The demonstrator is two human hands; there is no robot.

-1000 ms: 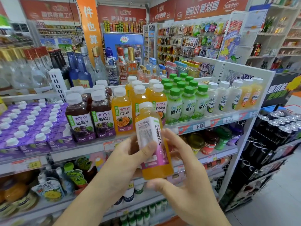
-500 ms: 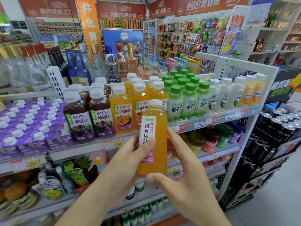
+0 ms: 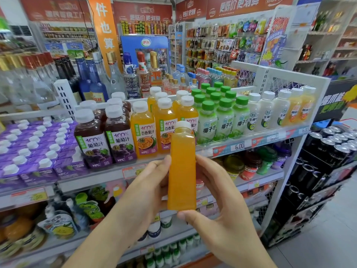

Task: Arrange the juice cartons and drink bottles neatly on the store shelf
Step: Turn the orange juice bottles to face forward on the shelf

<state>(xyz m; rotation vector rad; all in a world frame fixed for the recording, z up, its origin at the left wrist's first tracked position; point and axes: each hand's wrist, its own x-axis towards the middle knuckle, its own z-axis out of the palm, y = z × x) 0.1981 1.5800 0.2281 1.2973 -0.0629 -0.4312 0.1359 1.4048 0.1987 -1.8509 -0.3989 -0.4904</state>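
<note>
Both hands (image 3: 193,200) hold orange bottle (image 3: 182,171) between them.

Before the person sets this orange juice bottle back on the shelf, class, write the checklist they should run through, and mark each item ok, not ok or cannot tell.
1. Both hands hold the bottle: ok. The left hand and right hand grip the orange juice bottle from either side.
2. Bottle upright: ok.
3. White cap on: ok; tightness cannot tell.
4. Label facing the front: not ok. The plain side faces the camera.
5. Matching row found: ok. The passion fruit juice bottles stand beside the grape juice bottles.
6. Free slot in that row: cannot tell; the held bottle hides part of it.
</note>
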